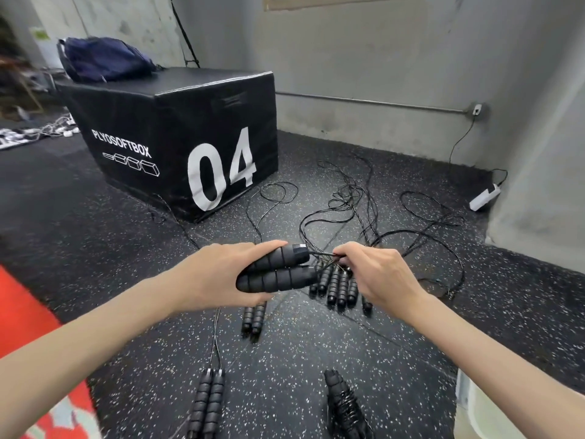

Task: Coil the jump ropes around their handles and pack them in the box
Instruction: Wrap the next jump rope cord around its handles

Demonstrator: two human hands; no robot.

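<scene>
Left hand (218, 274) grips two black ribbed foam handles (278, 274); right hand (376, 274) pinches their thin black cord (326, 254), near black vinyl cube (177, 122) printed "PLYOSOFTBOX 04".

Bottom handle pair (205, 403) cut by frame edge; left-edge clutter (19, 90) blurred.

Two hands (218, 274) — one plyo box (177, 134), one backpack (104, 58)

I see left hand (218, 277) gripping two black handles (275, 270) together; right hand (376, 274) pinches the cord (326, 254) beside their ends, above the speckled floor (285, 359).
</scene>
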